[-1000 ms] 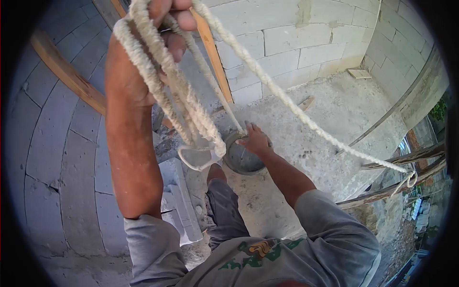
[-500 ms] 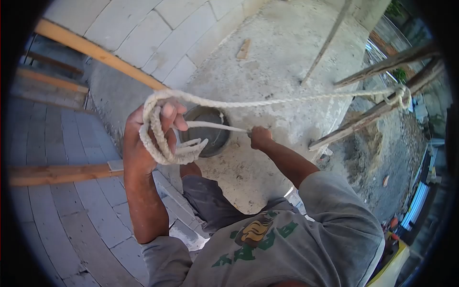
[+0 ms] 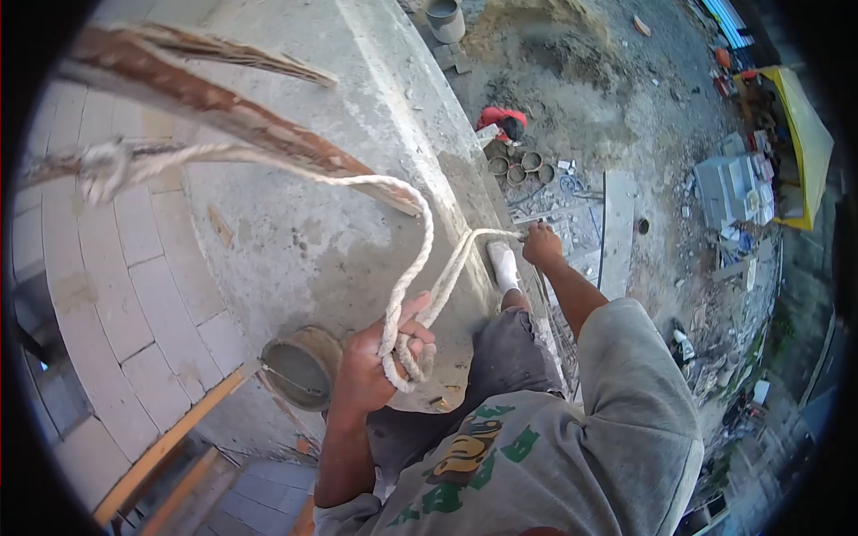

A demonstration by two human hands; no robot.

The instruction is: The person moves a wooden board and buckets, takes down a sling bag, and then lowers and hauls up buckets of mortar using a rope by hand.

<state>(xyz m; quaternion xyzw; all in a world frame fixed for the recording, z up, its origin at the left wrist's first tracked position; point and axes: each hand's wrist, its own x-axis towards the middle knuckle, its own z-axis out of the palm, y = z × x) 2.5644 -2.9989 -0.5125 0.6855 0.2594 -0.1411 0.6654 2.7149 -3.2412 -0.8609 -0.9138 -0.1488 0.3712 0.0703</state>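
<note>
My left hand (image 3: 362, 371) is closed around loops of a thick white rope (image 3: 422, 239), with the coil hanging over its fingers. From this hand, one length of rope goes up and left to a knot by the wooden poles. Another runs right to my right hand (image 3: 542, 246), whose fingers are closed on it beyond the slab's edge. Just left of my left hand, a dark round bucket (image 3: 326, 347) stands on the concrete, with a thin handle across its mouth. What hangs below my right hand, if anything, cannot be made out.
Rough wooden poles (image 3: 241, 116) cross the upper left. The concrete slab's edge (image 3: 444, 183) drops to lower ground, where a person in red (image 3: 503, 122) is beside several round buckets (image 3: 532, 162). A block wall (image 3: 134, 295) and a timber (image 3: 179, 442) lie left.
My view has swung right, towards the slab's edge and the ground below. The right hand now reaches out past the edge. My left hand is lower, holding a smaller bunch of rope loops.
</note>
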